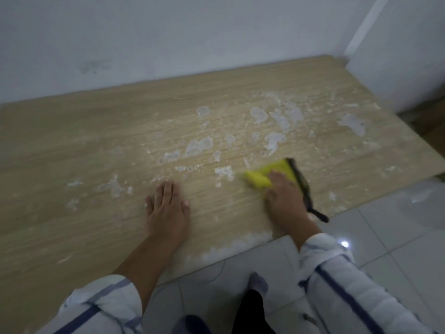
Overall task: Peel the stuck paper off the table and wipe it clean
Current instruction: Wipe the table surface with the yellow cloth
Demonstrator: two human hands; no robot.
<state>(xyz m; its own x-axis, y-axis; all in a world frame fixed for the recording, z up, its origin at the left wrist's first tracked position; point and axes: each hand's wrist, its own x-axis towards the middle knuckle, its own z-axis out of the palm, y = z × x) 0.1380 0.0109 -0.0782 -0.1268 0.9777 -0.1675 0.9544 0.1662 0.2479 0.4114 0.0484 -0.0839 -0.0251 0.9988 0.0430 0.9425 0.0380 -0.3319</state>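
The left hand [166, 206] lies flat on the table [84, 131], fingers straight and close together. The right hand [285, 196] grips a blurred yellow sponge [258, 179] with a dark strip along its right side, pressed to the wood near the front edge. White paper [199, 145] patches cling beyond both hands, toward the wall [168, 32]. More crumbs line the front edge above the tiled floor [385, 237].

Wooden table [72, 145] bears white paper scraps [199, 146].

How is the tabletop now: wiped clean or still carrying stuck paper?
Still carrying paper: white patches lie stuck across the wooden table, beyond the yellow sponge that the right hand holds.
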